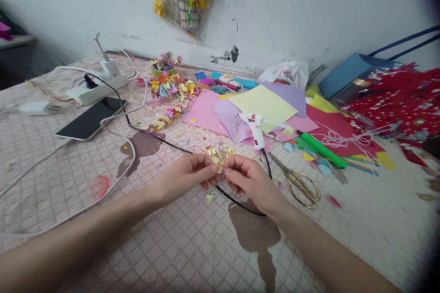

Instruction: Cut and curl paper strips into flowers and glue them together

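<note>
Near the middle of the head view, my left hand (197, 170) and my right hand (243, 174) meet fingertip to fingertip. Between them shows a small pale yellow-green paper piece (220, 170), pinched by the fingers of both hands. Just beyond the fingertips lies a pile of small paper cuttings (220, 152), mostly pale yellow. A black cable (237, 200) runs under the hands to a white glue gun (255, 129), which rests on the coloured paper sheets. Gold-handled scissors (299, 185) lie to the right of my right hand.
On the patterned tablecloth (165, 247) a black phone (92, 118) and a white power strip (98, 89) with cables lie left. Coloured sheets (263, 105), a green marker (323, 150) and red wrapping (395, 100) are right. Paper butterflies (172, 89) are heaped behind.
</note>
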The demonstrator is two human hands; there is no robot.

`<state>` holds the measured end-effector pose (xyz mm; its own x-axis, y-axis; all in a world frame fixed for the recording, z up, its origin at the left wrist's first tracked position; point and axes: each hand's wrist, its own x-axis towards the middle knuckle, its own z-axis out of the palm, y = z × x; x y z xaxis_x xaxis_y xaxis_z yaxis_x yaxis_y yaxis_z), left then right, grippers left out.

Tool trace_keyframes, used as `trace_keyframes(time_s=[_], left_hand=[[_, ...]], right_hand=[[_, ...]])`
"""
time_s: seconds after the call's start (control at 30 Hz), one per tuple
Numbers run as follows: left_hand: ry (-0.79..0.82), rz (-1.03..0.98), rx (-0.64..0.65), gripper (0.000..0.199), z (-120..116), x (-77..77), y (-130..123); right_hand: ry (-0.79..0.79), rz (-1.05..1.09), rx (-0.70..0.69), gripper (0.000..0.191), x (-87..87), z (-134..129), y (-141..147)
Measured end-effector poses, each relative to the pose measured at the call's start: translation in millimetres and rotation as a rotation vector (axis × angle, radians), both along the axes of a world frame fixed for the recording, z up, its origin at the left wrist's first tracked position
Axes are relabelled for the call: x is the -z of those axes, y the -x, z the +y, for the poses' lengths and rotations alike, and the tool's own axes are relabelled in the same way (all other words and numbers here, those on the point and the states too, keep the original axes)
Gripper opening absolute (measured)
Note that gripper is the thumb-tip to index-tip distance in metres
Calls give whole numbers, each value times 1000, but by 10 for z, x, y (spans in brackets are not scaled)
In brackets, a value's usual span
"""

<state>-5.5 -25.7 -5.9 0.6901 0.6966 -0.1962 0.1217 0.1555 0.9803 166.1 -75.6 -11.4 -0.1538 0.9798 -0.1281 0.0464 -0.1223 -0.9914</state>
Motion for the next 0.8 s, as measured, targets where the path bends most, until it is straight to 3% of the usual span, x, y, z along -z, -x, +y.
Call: trace_keyframes(time_s=[0.17,0.3,0.43,0.53,0.63,0.8], left_hand=[[45,-30,-22,17,17,34,1],[101,-64,-37,18,26,58,18],[130,-69,-62,18,26,70,33],[127,-88,-56,18,19,74,32],[133,-99,-58,19,7,69,21],[159,-114,-86,19,-9,54,7]], right_hand=[[-22,-55,-11,20,-28,12,-26],[-118,-220,85,21,-110,8,-267],[-216,-654,227,19,-122,-138,-790],[-191,-1008,322,17,-61,-331,-1215],[-152,-1217,247,20,24,-494,-1500],[-31,-1262,211,25,134,-585,-1634]])
